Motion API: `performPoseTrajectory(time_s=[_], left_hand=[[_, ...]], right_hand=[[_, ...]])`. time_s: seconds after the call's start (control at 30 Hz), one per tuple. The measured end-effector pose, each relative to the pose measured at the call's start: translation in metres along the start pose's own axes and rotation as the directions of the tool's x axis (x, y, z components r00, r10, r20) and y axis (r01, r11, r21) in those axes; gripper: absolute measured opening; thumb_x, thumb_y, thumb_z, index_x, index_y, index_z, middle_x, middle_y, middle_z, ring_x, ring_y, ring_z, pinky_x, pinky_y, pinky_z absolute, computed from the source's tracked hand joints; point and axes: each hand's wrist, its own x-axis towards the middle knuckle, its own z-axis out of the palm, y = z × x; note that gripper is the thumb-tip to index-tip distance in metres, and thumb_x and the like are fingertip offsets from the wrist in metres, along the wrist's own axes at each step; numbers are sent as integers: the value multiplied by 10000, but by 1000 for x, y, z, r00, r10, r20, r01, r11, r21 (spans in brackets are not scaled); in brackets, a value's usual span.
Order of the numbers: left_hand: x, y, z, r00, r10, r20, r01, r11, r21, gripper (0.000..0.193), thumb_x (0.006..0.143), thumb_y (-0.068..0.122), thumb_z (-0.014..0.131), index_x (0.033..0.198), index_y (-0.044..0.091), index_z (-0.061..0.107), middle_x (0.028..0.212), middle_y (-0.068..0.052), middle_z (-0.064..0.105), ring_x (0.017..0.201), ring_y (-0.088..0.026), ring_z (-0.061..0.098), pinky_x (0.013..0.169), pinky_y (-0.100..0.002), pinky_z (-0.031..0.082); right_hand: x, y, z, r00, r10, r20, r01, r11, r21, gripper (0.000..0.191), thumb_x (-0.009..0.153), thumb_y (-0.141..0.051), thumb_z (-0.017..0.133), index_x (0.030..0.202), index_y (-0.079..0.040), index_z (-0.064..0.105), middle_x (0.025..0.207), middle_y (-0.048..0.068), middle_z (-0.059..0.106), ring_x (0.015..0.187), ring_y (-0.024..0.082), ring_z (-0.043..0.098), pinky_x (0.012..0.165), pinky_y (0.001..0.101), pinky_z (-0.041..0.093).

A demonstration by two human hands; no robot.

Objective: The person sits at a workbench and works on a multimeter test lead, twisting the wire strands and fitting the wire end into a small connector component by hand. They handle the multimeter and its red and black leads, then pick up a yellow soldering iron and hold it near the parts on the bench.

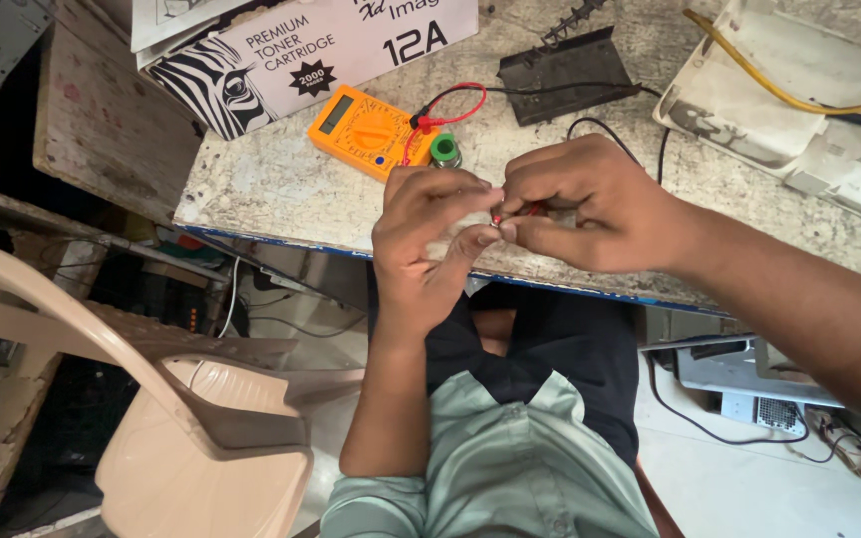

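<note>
My left hand (pixel 429 234) and my right hand (pixel 590 204) meet over the front edge of the worn stone tabletop (pixel 271 184). Their fingertips pinch the end of a small red test lead (pixel 512 212), most of it hidden by the fingers. A red wire (pixel 455 100) and a black wire (pixel 605 130) run from the hands back toward an orange multimeter (pixel 366 130) lying flat just behind my left hand. A small green roll (pixel 443 149) stands beside the meter.
A white carton with a zebra picture (pixel 281 55) lies at the back left. A black metal part (pixel 565 75) sits behind the hands. A white machine casing (pixel 779 100) with a yellow cable (pixel 769 85) fills the back right. A beige plastic chair (pixel 151 399) stands at the lower left.
</note>
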Motion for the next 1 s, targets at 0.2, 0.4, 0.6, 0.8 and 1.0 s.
performPoseTrajectory(time_s=[0.2, 0.4, 0.6, 0.8, 1.0], left_hand=[[5, -5, -11, 990, 95, 108, -95, 995, -3, 339, 858, 96, 849, 1163, 220, 771, 1200, -15, 691, 1077, -214, 588, 944, -321, 499], [5, -9, -18, 976, 181, 122, -197, 971, 135, 317, 775, 95, 871, 1056, 220, 795, 1099, 46, 718, 983, -219, 563, 862, -326, 487], [1, -13, -16, 979, 189, 79, -196, 975, 104, 256, 771, 156, 898, 998, 148, 779, 964, 34, 678, 920, -229, 563, 850, -362, 488], [-6, -14, -8, 996, 89, 18, -88, 995, -45, 206, 802, 183, 876, 958, 118, 760, 949, 4, 691, 926, -214, 582, 793, -322, 492], [-6, -11, -10, 997, 55, 51, -52, 997, -54, 169, 868, 185, 832, 965, 78, 743, 982, -18, 702, 902, -220, 592, 839, -336, 494]], right_hand=[[0, -2, 0, 993, 103, 54, -105, 994, 35, 59, 846, -28, 683, 902, -16, 696, 754, 79, 653, 605, 175, 651, 544, 325, 455], [1, 1, 2, 987, 144, 75, -141, 989, -41, 122, 810, -58, 708, 927, -27, 729, 721, 78, 650, 572, 194, 640, 526, 329, 456], [2, 2, 1, 997, 44, 64, -43, 999, -29, 137, 830, -67, 728, 960, -26, 712, 791, 86, 654, 682, 205, 675, 599, 315, 492], [3, 3, 0, 996, 33, 78, -32, 999, -10, 132, 850, -53, 721, 980, -27, 713, 809, 79, 655, 691, 187, 671, 597, 305, 485], [2, 7, 0, 990, 99, 103, -104, 994, 40, 76, 862, -36, 695, 936, -27, 708, 785, 53, 636, 637, 134, 610, 564, 295, 425]])
